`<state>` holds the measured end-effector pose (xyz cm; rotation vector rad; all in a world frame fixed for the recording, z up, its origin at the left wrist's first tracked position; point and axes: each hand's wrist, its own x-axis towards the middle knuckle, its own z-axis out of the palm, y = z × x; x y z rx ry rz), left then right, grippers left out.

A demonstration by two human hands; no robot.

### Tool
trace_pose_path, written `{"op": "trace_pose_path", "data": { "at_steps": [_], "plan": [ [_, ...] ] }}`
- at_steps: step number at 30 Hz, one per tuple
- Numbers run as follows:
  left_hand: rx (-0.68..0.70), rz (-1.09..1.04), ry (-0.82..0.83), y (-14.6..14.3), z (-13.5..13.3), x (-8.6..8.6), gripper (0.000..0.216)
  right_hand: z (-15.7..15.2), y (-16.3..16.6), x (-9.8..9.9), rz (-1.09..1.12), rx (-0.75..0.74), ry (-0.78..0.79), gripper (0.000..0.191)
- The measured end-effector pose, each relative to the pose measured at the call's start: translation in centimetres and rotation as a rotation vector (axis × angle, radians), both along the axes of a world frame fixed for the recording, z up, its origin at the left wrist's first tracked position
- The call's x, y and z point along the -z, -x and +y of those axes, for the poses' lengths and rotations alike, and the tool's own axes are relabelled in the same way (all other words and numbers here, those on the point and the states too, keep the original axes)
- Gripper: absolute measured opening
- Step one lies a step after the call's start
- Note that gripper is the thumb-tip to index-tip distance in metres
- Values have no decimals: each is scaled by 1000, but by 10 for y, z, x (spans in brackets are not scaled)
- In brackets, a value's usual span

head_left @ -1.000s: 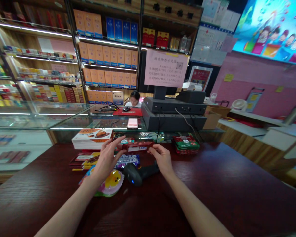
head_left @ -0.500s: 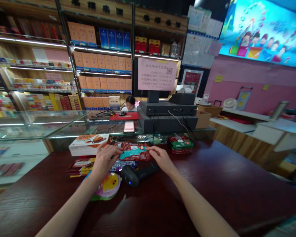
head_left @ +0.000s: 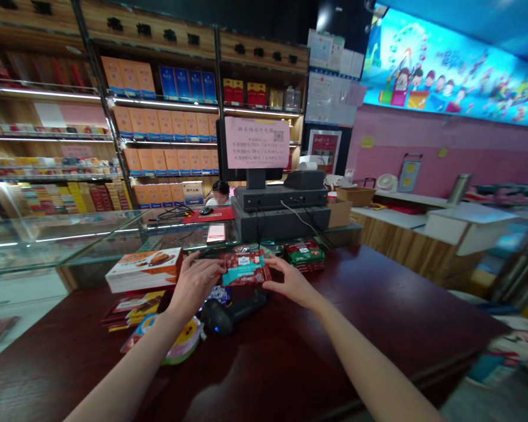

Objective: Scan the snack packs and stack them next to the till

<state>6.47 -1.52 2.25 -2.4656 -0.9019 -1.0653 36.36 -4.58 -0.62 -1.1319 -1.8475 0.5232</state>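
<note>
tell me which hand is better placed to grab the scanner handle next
Probably the right hand: the scanner handle extends toward its side. The left hand is at the left end of the red packet, nearer the scanner head.

Pink sign (head_left: 257,146) on a dark monitor (head_left: 221,151), orange boxes (head_left: 171,162) on wooden shelves (head_left: 266,38), small white fan (head_left: 386,182)

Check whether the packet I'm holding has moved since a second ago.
Yes. Judged against the green stack on the counter, the packet has shifted right, closer to it, and turned to show its teal-banded face.
</note>
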Motion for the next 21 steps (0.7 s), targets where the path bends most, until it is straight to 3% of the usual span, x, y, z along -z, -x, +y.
{"op": "trace_pose_path", "data": {
  "at_steps": [12,21],
  "plan": [
    [63,104,-8,-98,20,0,17,-4,-91,-3,-401,274,-126,57],
    [60,98,95,-167,48,9,17,13,-149,-9,-446,360,-58,56]
  ]
}}
